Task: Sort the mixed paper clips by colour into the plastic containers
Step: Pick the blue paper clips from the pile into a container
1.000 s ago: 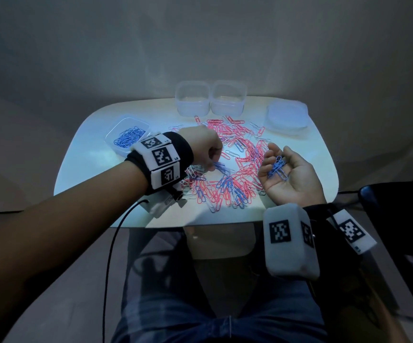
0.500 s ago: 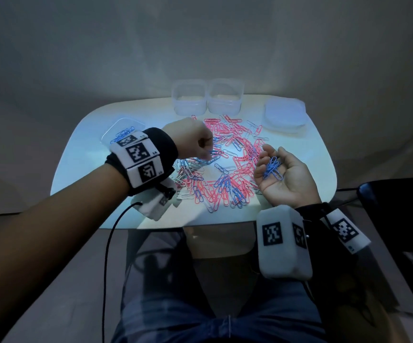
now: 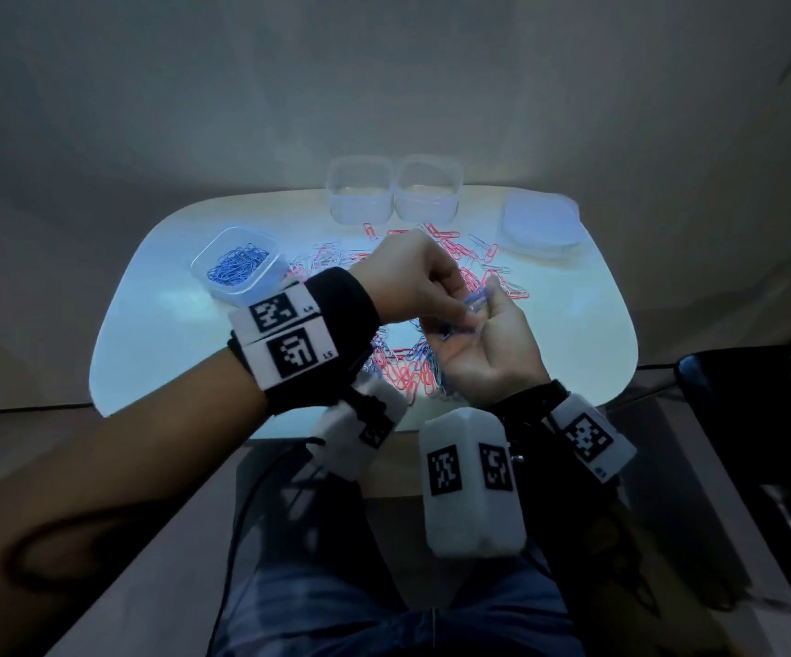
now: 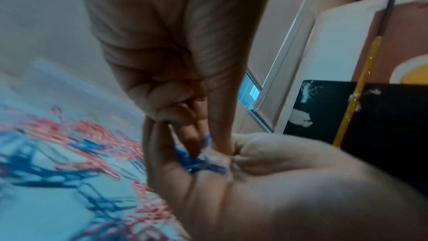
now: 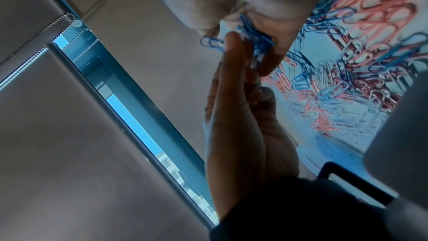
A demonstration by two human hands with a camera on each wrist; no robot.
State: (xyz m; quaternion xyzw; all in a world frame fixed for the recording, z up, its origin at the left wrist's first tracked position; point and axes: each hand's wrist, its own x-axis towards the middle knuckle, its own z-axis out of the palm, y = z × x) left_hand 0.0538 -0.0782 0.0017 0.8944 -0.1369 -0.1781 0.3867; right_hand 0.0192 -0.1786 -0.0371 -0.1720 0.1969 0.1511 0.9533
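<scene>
Left hand (image 3: pixel 408 282) now over the upturned, slack right hand (image 3: pixel 483 358), grip tight on blue clips (image 4: pixel 199 164) there.

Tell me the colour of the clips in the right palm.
Blue. The clips show best in the right wrist view.

Frosted plastic containers (image 3: pixel 360 208), glossy tabletop (image 3: pixel 573 334)
</scene>
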